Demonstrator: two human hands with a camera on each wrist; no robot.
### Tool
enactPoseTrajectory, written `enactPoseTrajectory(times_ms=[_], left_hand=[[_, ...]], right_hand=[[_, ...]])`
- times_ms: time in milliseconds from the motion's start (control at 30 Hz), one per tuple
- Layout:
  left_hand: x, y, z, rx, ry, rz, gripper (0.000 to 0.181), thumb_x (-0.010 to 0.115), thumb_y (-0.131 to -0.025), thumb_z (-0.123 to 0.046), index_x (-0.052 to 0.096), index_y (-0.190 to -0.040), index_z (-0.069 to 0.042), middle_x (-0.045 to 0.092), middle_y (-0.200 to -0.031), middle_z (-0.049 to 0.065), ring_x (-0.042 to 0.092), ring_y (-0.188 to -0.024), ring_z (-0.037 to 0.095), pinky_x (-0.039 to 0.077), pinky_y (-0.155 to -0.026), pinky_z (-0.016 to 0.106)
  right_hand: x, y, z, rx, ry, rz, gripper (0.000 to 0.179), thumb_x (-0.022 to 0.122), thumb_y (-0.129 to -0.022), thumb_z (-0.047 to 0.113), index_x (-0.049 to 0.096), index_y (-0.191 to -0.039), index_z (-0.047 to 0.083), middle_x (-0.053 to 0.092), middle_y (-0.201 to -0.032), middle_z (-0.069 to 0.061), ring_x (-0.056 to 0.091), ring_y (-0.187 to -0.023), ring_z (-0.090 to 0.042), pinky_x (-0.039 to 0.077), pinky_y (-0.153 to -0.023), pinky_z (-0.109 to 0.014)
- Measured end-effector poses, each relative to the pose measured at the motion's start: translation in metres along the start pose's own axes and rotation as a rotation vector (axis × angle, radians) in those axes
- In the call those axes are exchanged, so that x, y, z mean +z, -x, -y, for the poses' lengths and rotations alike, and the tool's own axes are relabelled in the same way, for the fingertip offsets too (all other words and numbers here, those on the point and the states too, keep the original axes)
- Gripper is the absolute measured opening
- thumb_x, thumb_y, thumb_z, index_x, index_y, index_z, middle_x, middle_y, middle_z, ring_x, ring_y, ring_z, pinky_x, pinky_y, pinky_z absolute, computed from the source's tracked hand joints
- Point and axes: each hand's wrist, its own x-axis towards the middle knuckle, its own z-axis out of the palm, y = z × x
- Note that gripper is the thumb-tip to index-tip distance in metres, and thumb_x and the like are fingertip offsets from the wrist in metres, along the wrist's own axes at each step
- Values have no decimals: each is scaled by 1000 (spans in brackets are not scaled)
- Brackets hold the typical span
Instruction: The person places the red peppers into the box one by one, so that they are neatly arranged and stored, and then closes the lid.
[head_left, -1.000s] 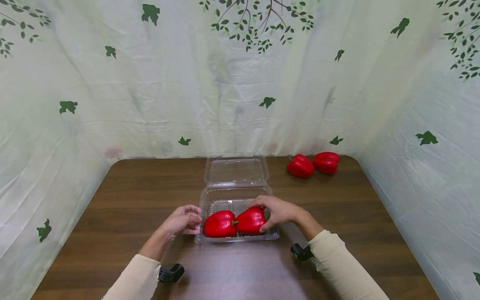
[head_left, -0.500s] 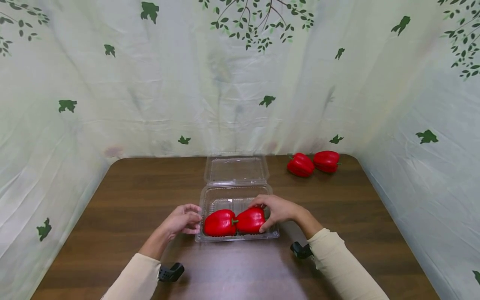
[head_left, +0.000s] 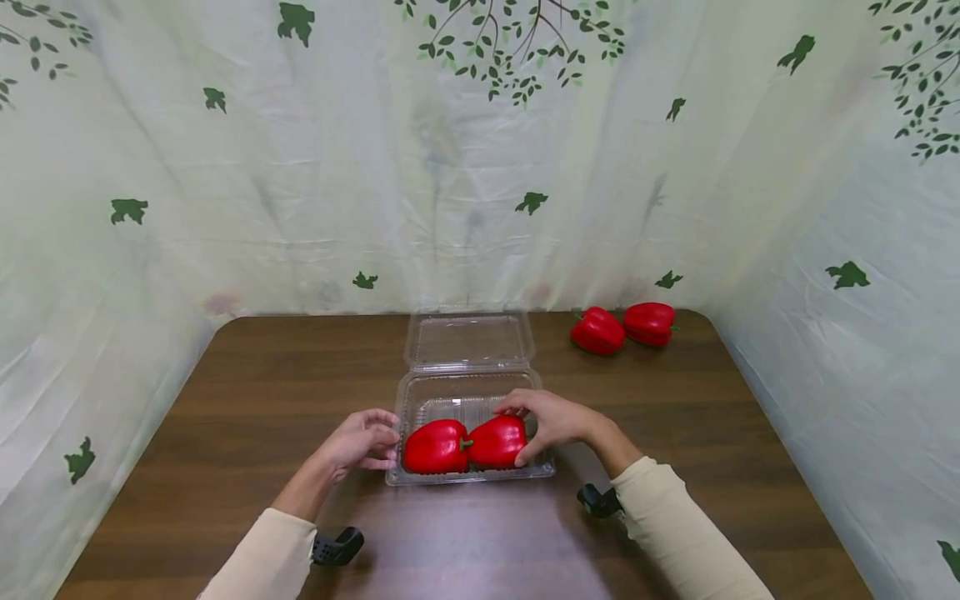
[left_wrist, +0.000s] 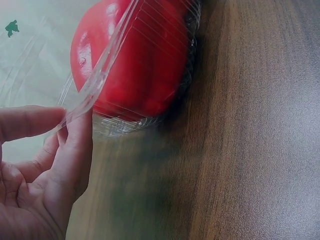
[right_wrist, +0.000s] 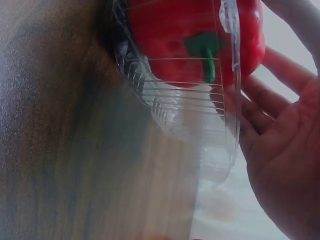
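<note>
Two red bell peppers lie side by side in the front half of a clear plastic clamshell container (head_left: 471,479), its lid (head_left: 469,342) folded back. My left hand (head_left: 362,442) pinches the container's left rim between thumb and fingers, close to the left bell pepper (head_left: 435,447); the left wrist view shows that pepper (left_wrist: 145,65) behind the ribbed wall. My right hand (head_left: 551,423) reaches over the right rim and grips the right bell pepper (head_left: 497,442), thumb at the front and fingers behind. A green stem (right_wrist: 209,62) faces the right wrist camera through the wall.
Two more red bell peppers, one left (head_left: 597,332) and one right (head_left: 650,324), lie at the back right of the brown wooden table (head_left: 300,367). A pale leaf-print curtain (head_left: 337,167) hangs along the back and sides.
The hands, the container and the peppers keep their places; only the head view shifts slightly.
</note>
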Motion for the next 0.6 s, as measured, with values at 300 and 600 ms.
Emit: enactPoseTrajectory(times_ms=[300,600], left_hand=[[-1,-1,-1,-5,-7,-10,32,56,-93,-2,44,-122,5,58,-83,10,60,-67,20,60,-66,35],[0,1,-1,-8,-1,9,34,57,-93,-2,43,-123,6,58,-82,10,60,-67,19,60,-66,35]], right_hand=[[-11,3,-5,-27,-69,-191,61,81,-76,26,57,-126,1,57,-122,-18,55,-109,-37,47,-94,-52],[-30,9,-13,59,41,-474,56,83,-74,19,60,-123,1,58,-122,-14,53,-115,-32,45,-99,-49]])
